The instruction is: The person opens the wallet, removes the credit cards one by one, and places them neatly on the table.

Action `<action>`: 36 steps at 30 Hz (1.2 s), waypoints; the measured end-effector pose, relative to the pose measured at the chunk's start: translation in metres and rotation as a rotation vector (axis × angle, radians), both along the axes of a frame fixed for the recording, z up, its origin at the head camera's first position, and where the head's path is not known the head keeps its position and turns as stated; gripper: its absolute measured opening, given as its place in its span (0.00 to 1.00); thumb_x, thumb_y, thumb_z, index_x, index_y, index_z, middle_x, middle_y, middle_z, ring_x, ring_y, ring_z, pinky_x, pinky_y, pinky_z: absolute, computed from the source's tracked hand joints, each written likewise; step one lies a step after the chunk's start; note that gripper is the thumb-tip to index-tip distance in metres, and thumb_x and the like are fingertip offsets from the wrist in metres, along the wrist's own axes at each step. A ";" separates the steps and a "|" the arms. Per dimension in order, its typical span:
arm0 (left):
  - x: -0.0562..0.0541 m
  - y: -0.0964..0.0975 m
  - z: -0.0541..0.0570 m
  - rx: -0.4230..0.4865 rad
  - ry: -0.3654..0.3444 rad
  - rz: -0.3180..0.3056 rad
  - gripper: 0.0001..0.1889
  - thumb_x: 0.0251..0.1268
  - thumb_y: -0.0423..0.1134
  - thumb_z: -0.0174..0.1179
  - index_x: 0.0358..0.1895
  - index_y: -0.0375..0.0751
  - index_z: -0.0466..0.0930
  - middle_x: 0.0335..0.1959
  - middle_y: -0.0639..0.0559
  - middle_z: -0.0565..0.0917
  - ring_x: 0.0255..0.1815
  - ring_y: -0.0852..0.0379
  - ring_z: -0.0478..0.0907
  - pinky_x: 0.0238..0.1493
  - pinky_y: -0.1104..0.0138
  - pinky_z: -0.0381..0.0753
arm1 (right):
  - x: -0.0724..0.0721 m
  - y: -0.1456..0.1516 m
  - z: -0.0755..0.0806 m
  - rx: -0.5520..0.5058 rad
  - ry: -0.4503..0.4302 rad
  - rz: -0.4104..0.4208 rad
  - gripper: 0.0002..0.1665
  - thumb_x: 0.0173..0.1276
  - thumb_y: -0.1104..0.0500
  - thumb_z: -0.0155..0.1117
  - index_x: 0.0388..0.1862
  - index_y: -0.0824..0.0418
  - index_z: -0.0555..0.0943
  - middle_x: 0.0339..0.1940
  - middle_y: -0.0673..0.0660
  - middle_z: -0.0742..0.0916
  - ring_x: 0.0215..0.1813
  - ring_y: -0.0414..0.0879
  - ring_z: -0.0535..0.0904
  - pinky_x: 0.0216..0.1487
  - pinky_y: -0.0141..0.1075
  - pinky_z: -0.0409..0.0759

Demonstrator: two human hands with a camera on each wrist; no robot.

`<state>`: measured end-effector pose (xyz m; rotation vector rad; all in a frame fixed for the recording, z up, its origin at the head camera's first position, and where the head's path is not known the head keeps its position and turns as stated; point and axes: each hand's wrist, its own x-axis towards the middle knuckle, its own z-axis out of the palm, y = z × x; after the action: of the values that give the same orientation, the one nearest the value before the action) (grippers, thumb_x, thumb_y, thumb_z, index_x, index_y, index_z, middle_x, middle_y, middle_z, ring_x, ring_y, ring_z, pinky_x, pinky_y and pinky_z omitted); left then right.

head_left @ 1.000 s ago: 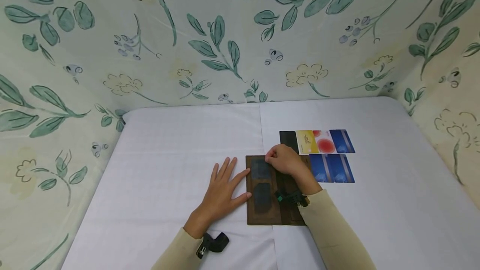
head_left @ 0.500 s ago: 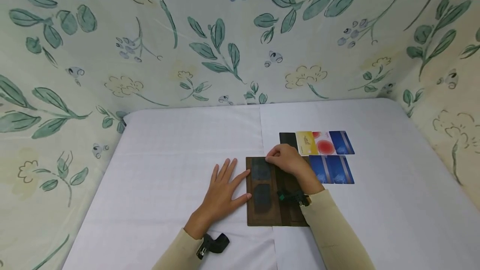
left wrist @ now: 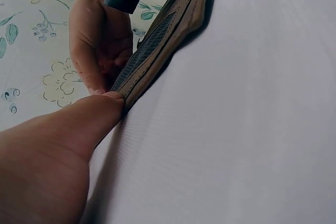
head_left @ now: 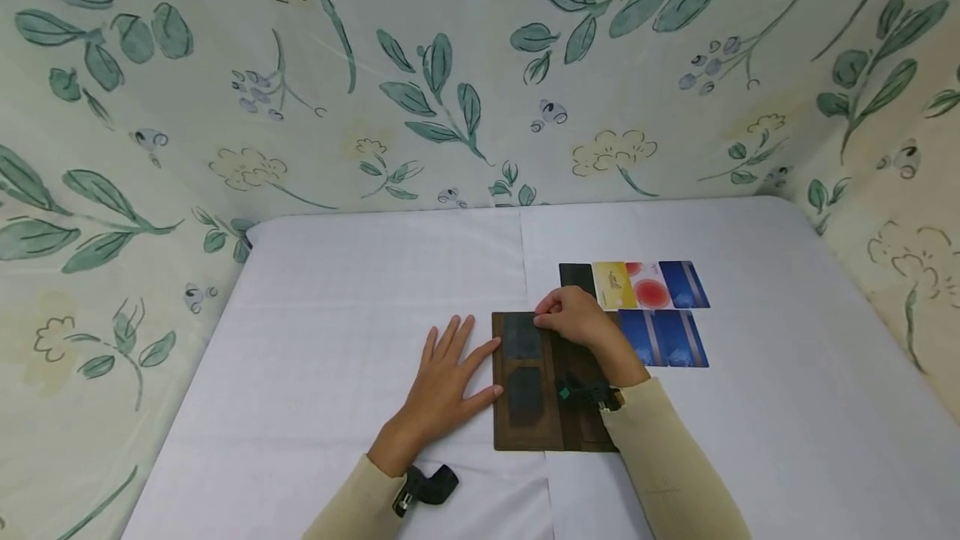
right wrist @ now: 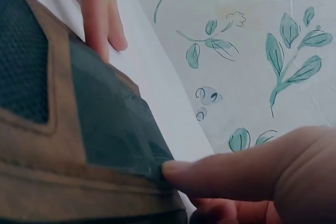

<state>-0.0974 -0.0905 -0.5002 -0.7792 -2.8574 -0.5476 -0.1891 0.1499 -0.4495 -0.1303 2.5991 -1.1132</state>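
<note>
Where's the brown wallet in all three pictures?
Head: brown wallet, right of centre, below the middle.
Left wrist: brown wallet, slanting through the upper middle.
Right wrist: brown wallet, big, along the left, cut off by the frame.
Shared landmark: the right hand, by the wallet's edge every time.

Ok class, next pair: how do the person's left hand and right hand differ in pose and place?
Fingers: the left hand has its fingers spread, while the right hand has its fingers curled, with the thumb at a corner of the dark upper window.
Place: the left hand is at the wallet's left edge; the right hand is at its top.
Shared: both touch the wallet.
</note>
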 end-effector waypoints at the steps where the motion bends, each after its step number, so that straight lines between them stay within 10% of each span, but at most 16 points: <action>1: 0.000 0.000 0.000 -0.001 0.001 0.001 0.34 0.65 0.66 0.50 0.72 0.59 0.64 0.77 0.42 0.52 0.78 0.41 0.44 0.72 0.42 0.41 | 0.000 -0.001 0.001 0.010 0.003 -0.011 0.07 0.62 0.59 0.68 0.34 0.63 0.84 0.26 0.55 0.82 0.30 0.46 0.75 0.31 0.35 0.73; 36: 0.000 0.001 0.001 0.012 0.022 0.006 0.33 0.64 0.65 0.53 0.71 0.58 0.67 0.76 0.41 0.55 0.77 0.41 0.46 0.71 0.41 0.43 | 0.000 0.002 -0.001 -0.157 0.055 -0.011 0.07 0.62 0.65 0.67 0.40 0.65 0.81 0.31 0.58 0.84 0.29 0.47 0.78 0.32 0.36 0.80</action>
<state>-0.0977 -0.0895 -0.4995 -0.7697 -2.8330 -0.5520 -0.1886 0.1524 -0.4501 -0.1841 2.5606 -1.3357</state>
